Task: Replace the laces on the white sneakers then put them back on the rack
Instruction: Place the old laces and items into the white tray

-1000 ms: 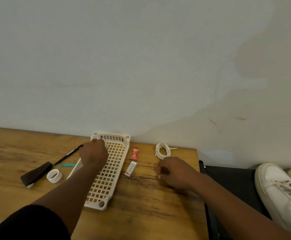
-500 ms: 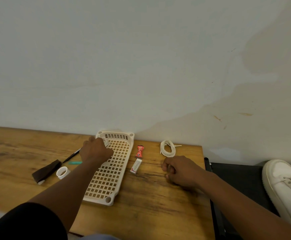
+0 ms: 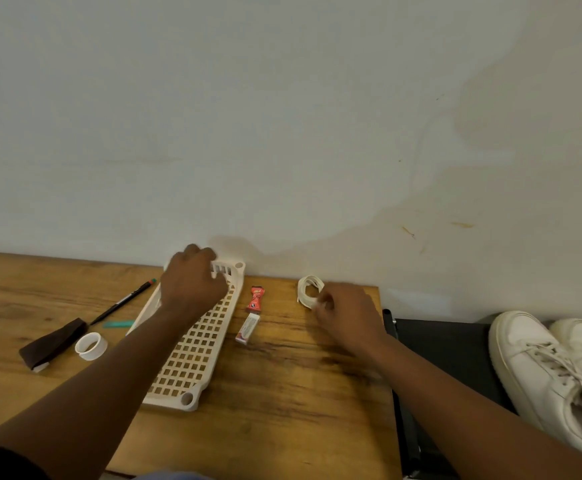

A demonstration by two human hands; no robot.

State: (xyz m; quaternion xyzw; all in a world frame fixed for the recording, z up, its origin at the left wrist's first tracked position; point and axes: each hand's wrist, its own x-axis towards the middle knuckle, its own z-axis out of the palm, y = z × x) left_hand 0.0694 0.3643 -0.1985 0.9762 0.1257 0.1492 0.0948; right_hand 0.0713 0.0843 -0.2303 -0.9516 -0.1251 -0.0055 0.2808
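Right hand (image 3: 346, 311) pinches the lace coil (image 3: 308, 292), right of the tray (image 3: 192, 351). Left hand (image 3: 192, 284) grips tray's far end. Coil could come undone & tangle if pulled fast.

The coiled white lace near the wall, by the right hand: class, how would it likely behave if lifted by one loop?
The coiled white lace looks thin and flat, so it is probably floppy and light. Nothing visibly binds the loops, so lifting one may let the coil unravel. The right hand touches its near edge; gathering all loops seems safer.
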